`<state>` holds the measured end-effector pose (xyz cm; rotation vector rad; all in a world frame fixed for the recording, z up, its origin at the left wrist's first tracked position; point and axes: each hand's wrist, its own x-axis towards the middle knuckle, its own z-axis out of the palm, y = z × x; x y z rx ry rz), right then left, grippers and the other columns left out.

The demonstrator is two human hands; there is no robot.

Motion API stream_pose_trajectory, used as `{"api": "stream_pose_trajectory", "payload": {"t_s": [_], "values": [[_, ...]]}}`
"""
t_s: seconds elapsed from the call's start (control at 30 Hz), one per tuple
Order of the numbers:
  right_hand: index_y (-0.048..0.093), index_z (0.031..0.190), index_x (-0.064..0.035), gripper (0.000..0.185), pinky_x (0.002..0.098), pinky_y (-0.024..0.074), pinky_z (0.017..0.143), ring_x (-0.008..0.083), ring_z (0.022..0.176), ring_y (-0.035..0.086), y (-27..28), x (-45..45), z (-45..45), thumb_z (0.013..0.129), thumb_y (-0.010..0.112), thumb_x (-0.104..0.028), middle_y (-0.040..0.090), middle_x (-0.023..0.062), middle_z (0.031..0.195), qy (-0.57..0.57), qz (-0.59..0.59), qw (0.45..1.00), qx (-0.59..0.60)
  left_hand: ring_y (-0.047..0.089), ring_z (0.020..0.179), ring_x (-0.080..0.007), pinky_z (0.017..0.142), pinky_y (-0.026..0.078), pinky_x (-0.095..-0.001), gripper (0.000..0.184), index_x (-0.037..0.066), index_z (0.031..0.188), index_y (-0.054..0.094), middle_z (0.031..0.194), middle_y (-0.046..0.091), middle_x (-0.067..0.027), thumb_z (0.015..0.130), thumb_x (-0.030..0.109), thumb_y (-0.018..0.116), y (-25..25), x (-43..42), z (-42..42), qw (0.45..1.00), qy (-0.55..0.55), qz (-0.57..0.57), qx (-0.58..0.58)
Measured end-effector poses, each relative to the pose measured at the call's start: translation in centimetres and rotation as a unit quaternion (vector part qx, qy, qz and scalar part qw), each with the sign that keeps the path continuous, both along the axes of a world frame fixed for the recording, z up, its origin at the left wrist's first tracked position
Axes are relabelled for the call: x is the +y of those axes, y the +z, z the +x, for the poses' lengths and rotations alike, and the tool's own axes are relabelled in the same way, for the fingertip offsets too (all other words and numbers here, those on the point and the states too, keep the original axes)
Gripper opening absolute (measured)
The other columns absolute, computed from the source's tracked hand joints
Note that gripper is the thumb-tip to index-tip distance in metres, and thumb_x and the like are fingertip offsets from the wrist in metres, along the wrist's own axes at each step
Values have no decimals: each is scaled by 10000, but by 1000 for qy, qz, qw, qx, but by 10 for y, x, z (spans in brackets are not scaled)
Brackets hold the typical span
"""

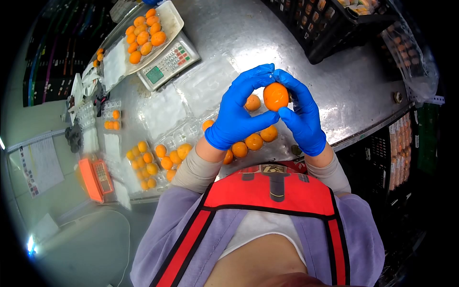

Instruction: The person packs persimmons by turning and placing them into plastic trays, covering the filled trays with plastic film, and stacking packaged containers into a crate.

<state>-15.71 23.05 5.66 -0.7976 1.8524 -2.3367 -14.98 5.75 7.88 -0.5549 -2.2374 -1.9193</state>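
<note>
A round orange fruit [276, 96] is held up between both hands, above the metal table. My left hand [243, 107], in a blue glove, grips it from the left with thumb and fingers. On its right side my right hand [302, 112], also gloved in blue, closes around it. More orange fruits [254, 141] lie in clear plastic trays below and behind the hands, partly hidden by them. Another group of fruits [174, 157] sits left of my left forearm.
A scale [168, 62] bears a tray of orange fruits [143, 36] at the upper left. Further left are an orange device [95, 179] and a small pack of fruits [112, 125]. A black crate [330, 28] stands at the upper right of the metal table [215, 28].
</note>
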Motion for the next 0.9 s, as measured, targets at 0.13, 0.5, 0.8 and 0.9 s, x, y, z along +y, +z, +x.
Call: {"api": "stream_pose_trajectory", "payload": {"t_s": [0.13,0.5,0.8,0.9], "values": [[428,1307,3,459,353,338,1034,250,1215,456,0,-3,-1,891,539,-155,483,159,1298,5,-17,1000,1,501,1175,-290,984,391,-387,538,70,1142,573,1253,529,-133,638,127,749,5,0,0,999,28,-29,10],[517,1190,-20,374,346,380,986,237,1159,503,-3,-3,-6,837,609,-103,535,134,1233,-98,54,993,32,567,1077,-288,898,461,-358,518,74,1120,564,1181,566,-133,642,117,759,9,2,-3,982,104,-138,83],[555,1080,-22,274,288,419,907,175,1027,557,4,-13,1,838,627,-128,594,96,1089,-131,-5,989,-69,554,1082,-279,899,461,-358,513,86,1106,580,1164,575,-119,634,105,780,9,8,-2,975,74,-162,133],[568,1049,-19,209,274,434,874,159,971,576,8,-15,0,884,582,-147,612,88,1040,-136,6,987,-87,535,1104,-286,917,452,-360,531,89,1124,584,1187,558,-116,631,91,784,4,11,-1,980,70,-136,130]]}}
